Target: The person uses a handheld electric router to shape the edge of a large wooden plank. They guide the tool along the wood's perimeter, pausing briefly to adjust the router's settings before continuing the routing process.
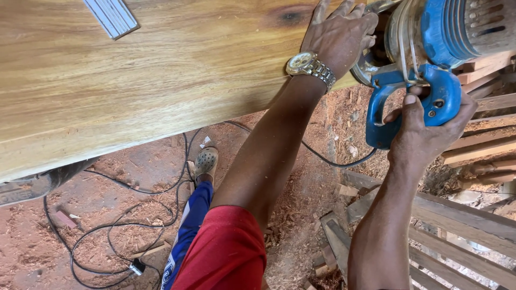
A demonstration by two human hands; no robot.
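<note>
A blue handheld power router (430,48) sits at the edge of a wide, smooth wooden slab (150,80). My right hand (424,129) grips the router's blue handle from below. My left hand (339,33), with a metal wristwatch on the wrist, presses flat on the slab beside the router's base, fingers curled against the tool.
A grey folding ruler (112,16) lies on the slab at the top left. Black power cables (113,225) snake over the sawdust-covered floor. Rough planks and offcuts (462,225) are stacked at the right. My foot in a pale clog (206,161) stands below.
</note>
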